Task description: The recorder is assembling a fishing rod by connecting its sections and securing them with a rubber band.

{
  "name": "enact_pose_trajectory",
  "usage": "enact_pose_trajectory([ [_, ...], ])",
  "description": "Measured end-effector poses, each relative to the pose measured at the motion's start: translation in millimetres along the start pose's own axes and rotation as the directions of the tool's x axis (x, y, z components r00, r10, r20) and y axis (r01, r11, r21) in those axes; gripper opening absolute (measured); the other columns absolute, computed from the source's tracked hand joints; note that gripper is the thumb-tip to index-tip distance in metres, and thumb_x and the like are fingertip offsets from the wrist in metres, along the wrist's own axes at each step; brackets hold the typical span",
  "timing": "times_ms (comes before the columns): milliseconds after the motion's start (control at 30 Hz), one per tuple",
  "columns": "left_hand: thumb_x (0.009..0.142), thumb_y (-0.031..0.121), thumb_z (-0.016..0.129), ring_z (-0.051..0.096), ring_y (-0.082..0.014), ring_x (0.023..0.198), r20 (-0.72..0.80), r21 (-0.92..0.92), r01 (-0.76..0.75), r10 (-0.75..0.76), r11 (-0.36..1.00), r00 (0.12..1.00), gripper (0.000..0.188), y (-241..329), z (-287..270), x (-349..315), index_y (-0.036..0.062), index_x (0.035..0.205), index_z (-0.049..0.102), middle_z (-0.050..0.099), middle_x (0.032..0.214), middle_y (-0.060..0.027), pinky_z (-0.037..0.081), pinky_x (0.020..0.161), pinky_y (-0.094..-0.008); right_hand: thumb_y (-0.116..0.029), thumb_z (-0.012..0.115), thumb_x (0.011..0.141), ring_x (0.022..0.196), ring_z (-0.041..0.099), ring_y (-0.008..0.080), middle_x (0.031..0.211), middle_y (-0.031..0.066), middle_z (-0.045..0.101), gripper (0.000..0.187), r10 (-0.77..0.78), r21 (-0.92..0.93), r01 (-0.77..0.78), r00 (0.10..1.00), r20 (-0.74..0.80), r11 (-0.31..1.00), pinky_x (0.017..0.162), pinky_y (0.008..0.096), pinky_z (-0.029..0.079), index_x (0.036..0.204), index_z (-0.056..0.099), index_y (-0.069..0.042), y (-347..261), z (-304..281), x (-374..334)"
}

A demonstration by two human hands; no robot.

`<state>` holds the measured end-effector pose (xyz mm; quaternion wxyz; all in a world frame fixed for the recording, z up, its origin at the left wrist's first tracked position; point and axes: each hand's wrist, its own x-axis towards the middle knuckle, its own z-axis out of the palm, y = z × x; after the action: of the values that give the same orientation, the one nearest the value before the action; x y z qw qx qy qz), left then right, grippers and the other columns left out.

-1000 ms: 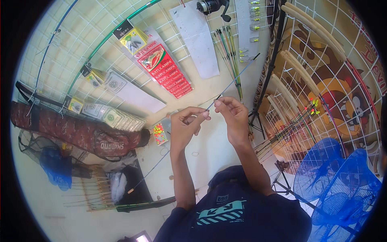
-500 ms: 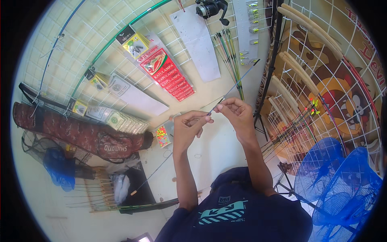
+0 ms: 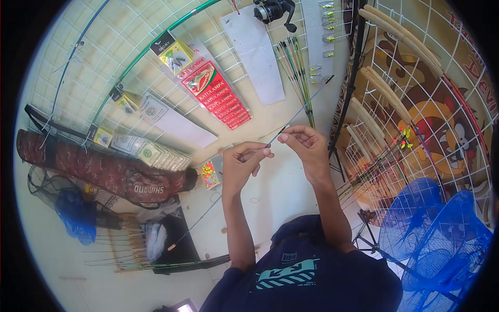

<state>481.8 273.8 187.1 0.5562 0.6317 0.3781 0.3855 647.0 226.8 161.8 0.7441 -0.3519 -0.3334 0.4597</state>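
Note:
A thin grey-blue rod (image 3: 200, 219) runs slantwise across the middle, from a light tip at lower left to a dark tip at upper right. My left hand (image 3: 243, 162) pinches it near its middle between thumb and fingers. Close by, my right hand (image 3: 310, 152) has thumb and forefinger pressed together beside the rod, just above the left fingertips. Whatever lies in that pinch is too small to make out. A short dark band shows on the rod between the two hands. Below them is a white tabletop (image 3: 270, 195).
A box of bright beads (image 3: 210, 174) stands left of my hands. Behind, a white wire grid holds red packets (image 3: 221, 99) and a fishing reel (image 3: 274, 11). Thin rods (image 3: 297, 70) lean there. Blue nets (image 3: 436, 244) hang at right; a camouflage rod bag (image 3: 99, 169) lies left.
The rod's lower end has shifted slightly up and left. My right hand has edged a little to the right; its pinch and the left hand's grip look the same.

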Motion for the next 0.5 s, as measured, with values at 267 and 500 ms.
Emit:
enact_pose_trajectory([
  [267, 0.084, 0.005, 0.070, 0.045, -0.0037, 0.044, -0.040, 0.015, 0.008, -0.007, 1.000, 0.999, 0.013, 0.6, -2.0, 1.8, -0.0041, 0.093, 0.069, 0.071, 0.076, -0.0118, 0.032, 0.040, -0.0181, -0.004, 0.072, 0.083, 0.082, 0.063, 0.0080, 0.087, 0.0068, 0.069, 0.022, 0.018, -0.027, -0.019, 1.000, -0.018, 0.999, 0.076, 0.0210, 0.049, 0.103, 0.063, 0.002, 2.8, -1.0, 0.4],
  [500, 0.084, 0.005, 0.070, 0.046, -0.0038, 0.044, -0.046, 0.020, -0.005, 0.006, 1.000, 0.999, 0.013, -2.9, -3.2, 5.0, -0.0046, 0.093, 0.070, 0.070, 0.074, -0.0122, 0.032, 0.040, -0.0181, -0.003, 0.071, 0.083, 0.082, 0.064, 0.0098, 0.088, 0.0101, 0.070, 0.030, 0.022, -0.004, -0.022, 1.000, -0.009, 1.000, 0.079, 0.0234, 0.050, 0.109, 0.058, 0.002, 5.7, 1.9, 1.6],
])
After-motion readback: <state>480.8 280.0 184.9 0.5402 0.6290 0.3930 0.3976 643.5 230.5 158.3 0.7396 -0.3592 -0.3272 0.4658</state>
